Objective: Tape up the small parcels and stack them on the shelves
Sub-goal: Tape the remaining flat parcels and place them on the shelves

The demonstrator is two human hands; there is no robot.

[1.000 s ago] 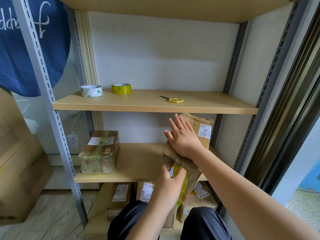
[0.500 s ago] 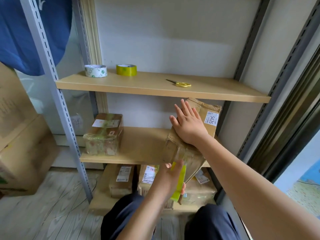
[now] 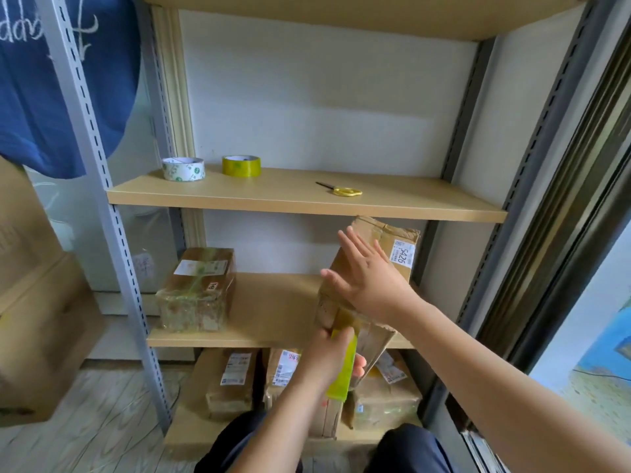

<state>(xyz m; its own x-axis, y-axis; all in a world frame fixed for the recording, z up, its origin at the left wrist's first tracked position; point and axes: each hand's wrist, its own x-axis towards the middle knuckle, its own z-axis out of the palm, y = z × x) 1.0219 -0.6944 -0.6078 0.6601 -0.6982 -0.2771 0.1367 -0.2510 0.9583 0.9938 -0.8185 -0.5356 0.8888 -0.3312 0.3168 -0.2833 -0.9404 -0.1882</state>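
1. Head view: the parcel (image 3: 392, 247) sits tilted on the middle shelf (image 3: 273, 302), at its right end, near edge overhanging.
2. The right hand (image 3: 370, 278), fingers straight and spread, lies over its top; press flat to steady it.
3. The left hand (image 3: 327, 353) grips the yellow tape roll (image 3: 341, 370) at the near end; pull the strip taut and straight.

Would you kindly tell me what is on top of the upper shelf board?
On the upper shelf board sit a white tape roll, a yellow tape roll and yellow-handled scissors. Nothing there looks covered.
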